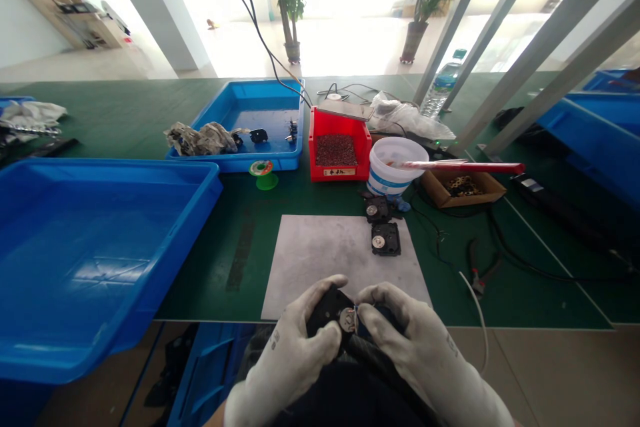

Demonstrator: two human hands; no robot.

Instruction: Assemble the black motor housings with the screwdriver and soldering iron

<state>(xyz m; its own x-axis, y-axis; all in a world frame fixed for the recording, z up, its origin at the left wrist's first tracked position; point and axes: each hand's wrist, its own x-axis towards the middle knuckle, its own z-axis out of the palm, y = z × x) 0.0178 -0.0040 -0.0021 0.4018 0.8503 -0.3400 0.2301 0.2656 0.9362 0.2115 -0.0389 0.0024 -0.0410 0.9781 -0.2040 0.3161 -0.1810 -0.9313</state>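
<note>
Left hand [306, 330] grips the black case [323, 310] above the tabletop's [200, 293] near edge; right hand [403, 327] seems to pinch its thin wires [356, 321]; tugging could snap them; a loosened grip could drop the case.

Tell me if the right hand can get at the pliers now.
Probably yes: only a white cable seems to run between the right hand and the pliers, lying uncovered on the table, though that hand is busy at the black part.
</note>
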